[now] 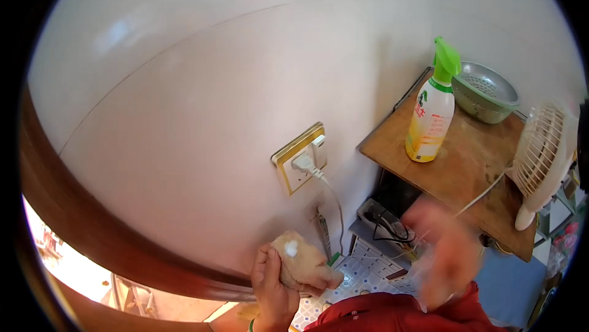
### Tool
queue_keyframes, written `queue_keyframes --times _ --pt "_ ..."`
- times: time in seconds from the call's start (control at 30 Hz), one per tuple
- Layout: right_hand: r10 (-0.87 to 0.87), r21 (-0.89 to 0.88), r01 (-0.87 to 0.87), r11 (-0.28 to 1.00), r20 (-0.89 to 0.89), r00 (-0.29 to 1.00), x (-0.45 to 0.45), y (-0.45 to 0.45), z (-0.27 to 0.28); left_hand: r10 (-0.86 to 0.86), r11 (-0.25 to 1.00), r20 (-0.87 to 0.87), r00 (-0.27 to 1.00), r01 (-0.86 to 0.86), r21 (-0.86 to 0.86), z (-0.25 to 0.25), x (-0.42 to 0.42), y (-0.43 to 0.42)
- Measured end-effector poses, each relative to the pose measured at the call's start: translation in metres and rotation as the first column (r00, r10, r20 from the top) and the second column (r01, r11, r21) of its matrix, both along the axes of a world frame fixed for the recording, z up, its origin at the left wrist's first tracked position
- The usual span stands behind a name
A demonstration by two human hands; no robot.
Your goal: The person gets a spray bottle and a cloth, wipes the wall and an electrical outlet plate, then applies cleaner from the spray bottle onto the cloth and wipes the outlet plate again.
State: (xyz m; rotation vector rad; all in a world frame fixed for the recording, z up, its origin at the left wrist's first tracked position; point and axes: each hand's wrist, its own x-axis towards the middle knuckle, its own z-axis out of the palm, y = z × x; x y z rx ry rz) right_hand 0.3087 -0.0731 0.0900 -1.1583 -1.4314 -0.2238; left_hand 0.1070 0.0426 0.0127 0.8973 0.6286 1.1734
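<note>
My left hand (270, 283) is closed round a crumpled beige cloth (302, 264) near the wall at the lower middle. A small white blob (291, 248), which may be foam, sits on top of the cloth. Smeared by motion, my right hand (451, 258) hangs in front of my red clothing, below the wooden shelf top. Something clear shows beside it, too blurred to name. Above the cloth, a wall socket (299, 159) with a gold frame holds a white plug (305, 163), whose cord runs down.
On the wooden top (485, 172) stand a spray bottle (432, 111) with a green head, a green basin (485, 96) with a colander in it, and a white fan (543, 154). Black cables (392, 227) lie underneath. A brown door frame (92, 234) curves along the left.
</note>
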Motion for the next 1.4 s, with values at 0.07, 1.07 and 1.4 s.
queue_keyframes --times 0.07,1.07,1.4 --pt "0.262 -0.031 -0.261 0.965 0.039 0.964 -0.040 0.018 -0.024 0.020 1.000 0.129 0.991 -0.017 -0.024 0.010 0.004 -0.004" --pt "0.662 0.016 -0.676 0.737 -0.221 0.716 -0.051 0.053 -0.077 -0.067 0.990 0.421 0.904 0.006 0.144 -0.009 0.019 -0.028" --pt "0.648 -0.022 -0.684 0.729 -0.300 0.700 -0.042 0.051 -0.083 -0.026 0.953 0.325 0.945 -0.075 0.294 -0.013 0.032 -0.032"
